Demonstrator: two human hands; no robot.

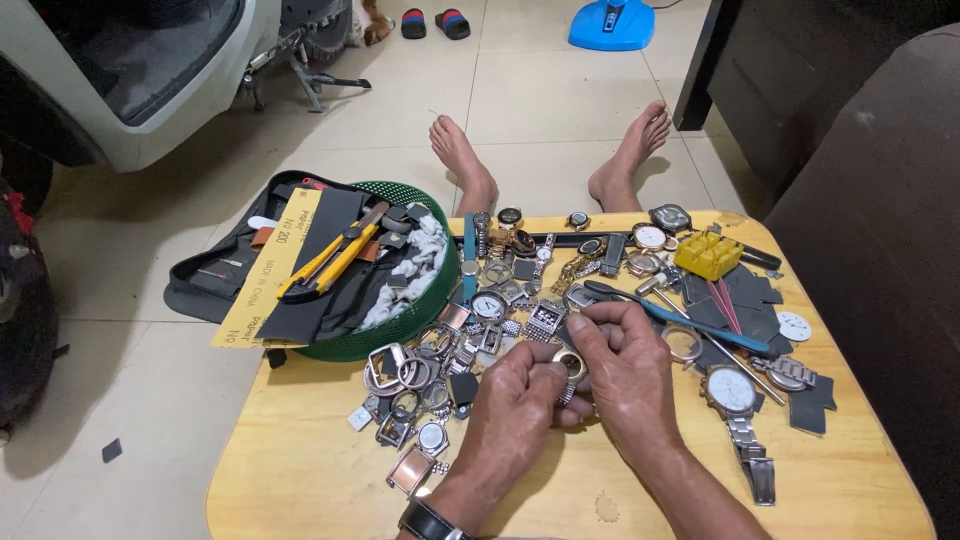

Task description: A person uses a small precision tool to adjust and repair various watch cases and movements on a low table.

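while both hands meet above the wooden worktop (300,470), the left hand (515,410) and right hand (625,370) pinch a small round watch case (570,363) between fingertips, steadying it just over the heap of watch parts (480,320)

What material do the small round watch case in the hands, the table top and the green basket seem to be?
Small round watch case, pinched by both hands: apparently polished metal, gold-toned glints. Pale table top: likely varnished wood, visible grain. Green basket: probably plastic, uniform moulded mesh.

Two hands (575,385), two sandals (434,23), one basket (345,345).
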